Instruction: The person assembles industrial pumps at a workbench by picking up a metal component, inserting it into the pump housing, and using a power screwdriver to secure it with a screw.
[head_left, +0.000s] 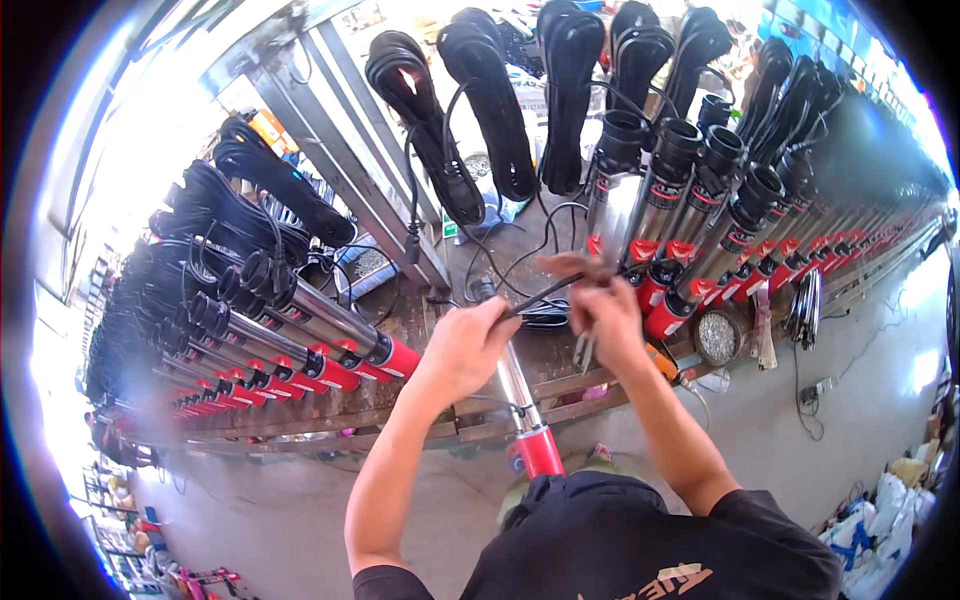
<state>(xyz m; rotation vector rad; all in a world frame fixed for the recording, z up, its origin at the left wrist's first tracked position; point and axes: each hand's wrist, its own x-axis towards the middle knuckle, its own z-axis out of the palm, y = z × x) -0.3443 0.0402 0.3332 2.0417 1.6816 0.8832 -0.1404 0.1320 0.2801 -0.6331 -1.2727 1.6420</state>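
My left hand is closed on a black cable, which runs across in front of me toward my right hand. The right hand is smeared by motion. Its fingers are wrapped round a metal tool that looks like pliers, though blur hides its exact kind. Below the left hand, a slim steel tube pump with a red lower section leans from the bench edge toward my lap. Its black top lies just beyond the left hand.
Rows of similar steel-and-red pumps flank me on both sides. Bundled black cables line the back of the wooden bench. A metal post rises at left. A round bowl of small metal parts sits at right.
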